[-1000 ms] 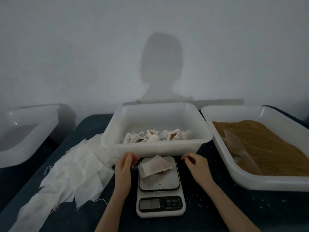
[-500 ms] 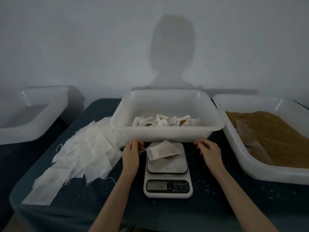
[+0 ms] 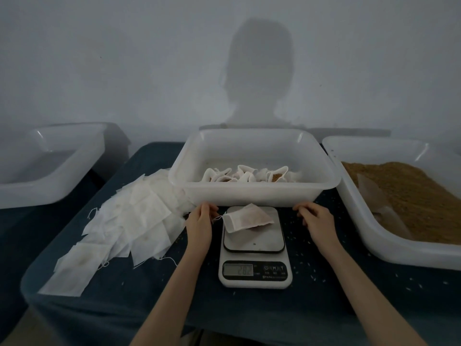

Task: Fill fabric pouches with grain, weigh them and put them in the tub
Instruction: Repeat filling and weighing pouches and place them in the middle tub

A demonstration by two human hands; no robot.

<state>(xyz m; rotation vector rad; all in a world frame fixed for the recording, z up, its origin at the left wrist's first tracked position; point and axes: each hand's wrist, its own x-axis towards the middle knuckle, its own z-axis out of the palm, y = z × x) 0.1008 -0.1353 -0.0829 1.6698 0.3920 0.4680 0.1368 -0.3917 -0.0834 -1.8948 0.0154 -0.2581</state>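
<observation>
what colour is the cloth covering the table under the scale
Dark blue table cloth, speckled with spilled grains, seen in the head view.

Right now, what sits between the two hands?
In the head view, the scale with a filled pouch lying on its platform sits between the left hand and the right hand.

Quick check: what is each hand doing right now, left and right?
Left hand: pinches the drawstring of the pouch lying on the scale.
Right hand: holds nothing, fingers loosely curled.
</observation>
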